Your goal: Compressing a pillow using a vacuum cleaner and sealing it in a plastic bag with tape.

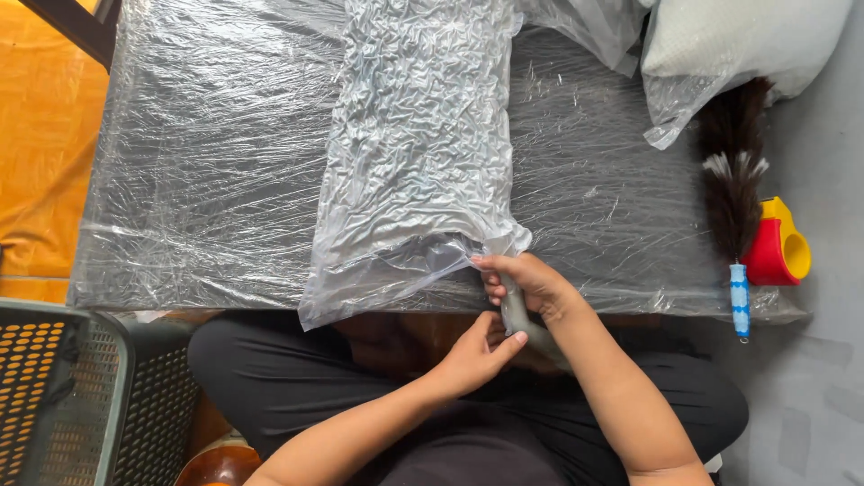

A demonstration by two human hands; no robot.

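A person is sitting cross-legged in dark trousers at a low worktop [225,180] that is lying under a sheet of clear plastic film. A long, wrinkled, vacuum-packed bag [418,144] is lying lengthwise down the middle of the worktop, its near end hanging slightly over the front edge.

The right hand [526,283] is closing around the gathered corner of the bag at the worktop's front edge, fingers curled and pinching the plastic together with the top of a grey hose [517,315]. The left hand [472,351] is sitting just below it, off the worktop edge over the lap, with its fingers wrapped loosely round the hose and the thumb pressing against it. The two hands are almost touching. The hose is running down from the bag's corner between the hands and bending away under the right forearm.

To the right, a feather duster [733,193] with dark feathers and a blue-and-white handle is lying near the worktop's right edge, with a red and yellow plastic thing [778,243] just beside it. A white pillow in clear plastic [720,45] is resting at the far right corner. A dark perforated basket [63,387] is standing at the lower left, beside the person's knee.
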